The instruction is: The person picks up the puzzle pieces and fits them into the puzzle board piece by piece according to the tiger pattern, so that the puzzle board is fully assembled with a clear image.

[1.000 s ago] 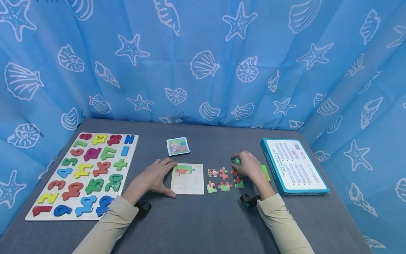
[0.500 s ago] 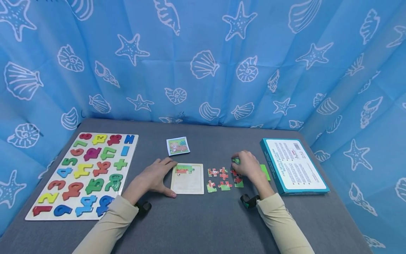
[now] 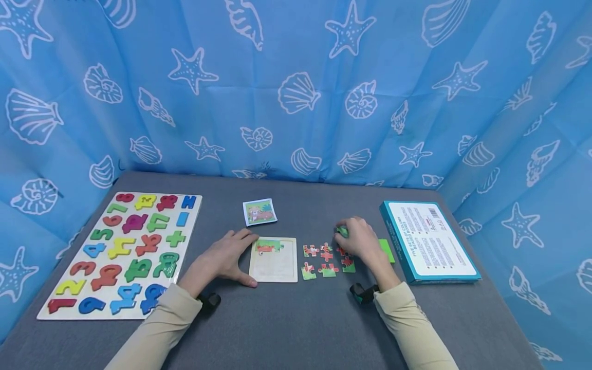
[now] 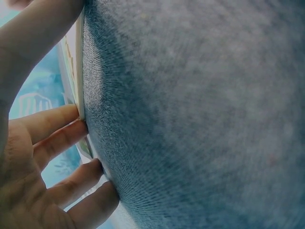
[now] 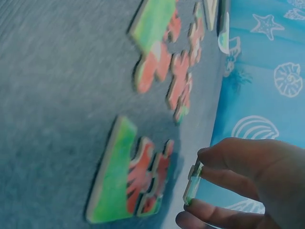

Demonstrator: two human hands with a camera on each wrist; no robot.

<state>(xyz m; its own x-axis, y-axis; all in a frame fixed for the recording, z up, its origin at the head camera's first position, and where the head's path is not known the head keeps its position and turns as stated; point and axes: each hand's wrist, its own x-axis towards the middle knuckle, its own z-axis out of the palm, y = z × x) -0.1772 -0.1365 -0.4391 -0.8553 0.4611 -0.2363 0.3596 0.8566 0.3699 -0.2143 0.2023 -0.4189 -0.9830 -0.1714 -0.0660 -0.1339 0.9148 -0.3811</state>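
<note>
Fingers on the right hand (image 3: 361, 237) are pinching a green jigsaw piece (image 3: 342, 232) beside the loose red-and-green pieces (image 3: 328, 271), per the head view. Left hand (image 3: 226, 258) is spread along the wooden puzzle tray (image 3: 277, 271), a short joined strip (image 3: 268, 247) in its top-left corner. Left wrist cam: fingertips touch the rim, not clutching it; a light brace like that should do. Right wrist cam: piece is nearly edge-on, print mostly hidden. Probably best held by its edges, squared up, then pressed flat.
</note>
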